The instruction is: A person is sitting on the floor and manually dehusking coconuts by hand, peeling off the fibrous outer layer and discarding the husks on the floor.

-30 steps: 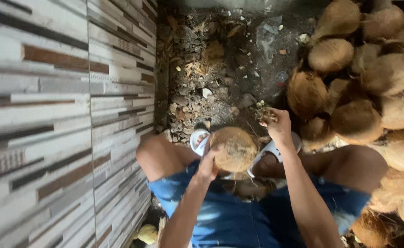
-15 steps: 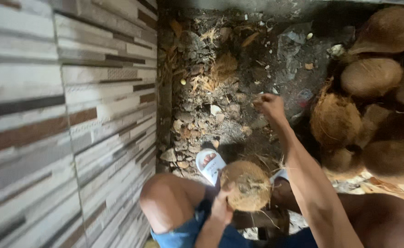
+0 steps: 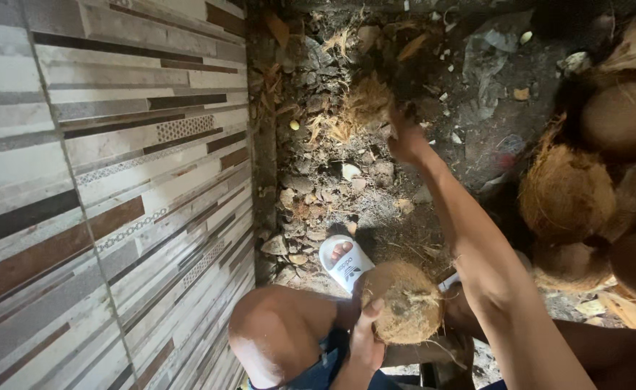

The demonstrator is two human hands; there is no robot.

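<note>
While left hand point(image 3: 365, 339) grips coconut point(image 3: 403, 302) at knee, right hand point(image 3: 407, 139) has stretched out, now clutching husk clump point(image 3: 365, 101) over litter; husking underway.

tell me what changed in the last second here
The right hand left the coconut and stretched forward to the pile of husk fibre on the ground, where it now touches the scraps. The left hand kept holding the coconut between the knees; the heap of coconuts stayed put.
</note>
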